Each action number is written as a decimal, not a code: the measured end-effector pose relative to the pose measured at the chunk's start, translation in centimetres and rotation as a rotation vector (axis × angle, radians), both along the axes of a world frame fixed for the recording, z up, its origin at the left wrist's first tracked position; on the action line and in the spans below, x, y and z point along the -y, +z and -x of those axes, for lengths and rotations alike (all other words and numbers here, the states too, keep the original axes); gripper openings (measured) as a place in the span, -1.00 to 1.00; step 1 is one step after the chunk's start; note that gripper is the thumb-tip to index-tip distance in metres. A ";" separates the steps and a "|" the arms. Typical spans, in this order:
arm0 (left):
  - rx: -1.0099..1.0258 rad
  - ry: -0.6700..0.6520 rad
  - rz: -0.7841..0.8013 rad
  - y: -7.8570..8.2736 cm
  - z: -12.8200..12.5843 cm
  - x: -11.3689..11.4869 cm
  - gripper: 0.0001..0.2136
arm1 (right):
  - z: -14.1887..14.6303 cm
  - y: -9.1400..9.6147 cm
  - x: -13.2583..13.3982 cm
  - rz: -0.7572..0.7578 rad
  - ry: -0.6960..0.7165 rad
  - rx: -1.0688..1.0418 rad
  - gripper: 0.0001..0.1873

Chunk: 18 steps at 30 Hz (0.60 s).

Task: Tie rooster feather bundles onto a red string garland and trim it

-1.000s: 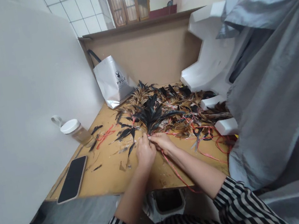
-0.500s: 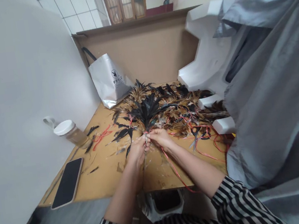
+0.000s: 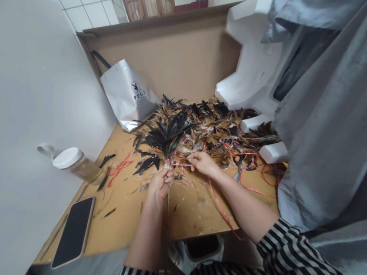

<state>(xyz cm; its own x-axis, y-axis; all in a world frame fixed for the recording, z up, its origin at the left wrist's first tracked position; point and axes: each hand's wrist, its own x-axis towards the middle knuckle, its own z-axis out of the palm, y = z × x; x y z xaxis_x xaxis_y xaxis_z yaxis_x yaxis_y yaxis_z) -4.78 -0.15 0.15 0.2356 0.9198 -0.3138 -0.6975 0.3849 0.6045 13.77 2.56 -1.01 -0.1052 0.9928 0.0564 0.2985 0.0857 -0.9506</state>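
Note:
My left hand [image 3: 161, 180] is closed around the base of a bundle of dark feathers [image 3: 166, 135], which fans upward above the fist. To its right, my right hand [image 3: 202, 163] pinches a red string [image 3: 181, 164] that stretches from the bundle's base to the fingertips. More of the red string hangs below the right hand and drops past the table's front edge. Behind both hands spreads a pile of brown and black feathers [image 3: 221, 127]. Scissors [image 3: 238, 166] with dark handles lie right of my right hand, among tangled red string.
On the table [image 3: 195, 218], a phone [image 3: 74, 232] lies at the front left, with a lidded jar [image 3: 79, 164] behind it. Red string scraps [image 3: 118, 170] lie nearby. A silver bag [image 3: 129, 95] leans at the back. White foam [image 3: 248, 63] and grey cloth [image 3: 338, 133] border the right.
My hands were together at the bundle's base; now the right has drawn away rightward, pulling the red string out straight. The bundle has shifted slightly left, and the view has moved a little.

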 end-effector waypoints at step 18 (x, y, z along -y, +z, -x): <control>0.196 -0.047 0.076 0.1 1.3 0.2 -0.87 | -0.4 2.1 -1.8 -0.244 -0.291 0.787 -0.79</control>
<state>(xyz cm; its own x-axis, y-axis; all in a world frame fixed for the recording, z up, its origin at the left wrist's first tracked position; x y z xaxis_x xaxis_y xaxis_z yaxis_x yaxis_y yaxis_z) -6.09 -0.39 0.22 0.3412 0.8818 -0.3258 -0.7787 0.4592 0.4274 14.13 4.38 1.07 0.0527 0.9562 0.2880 0.9020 0.0782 -0.4246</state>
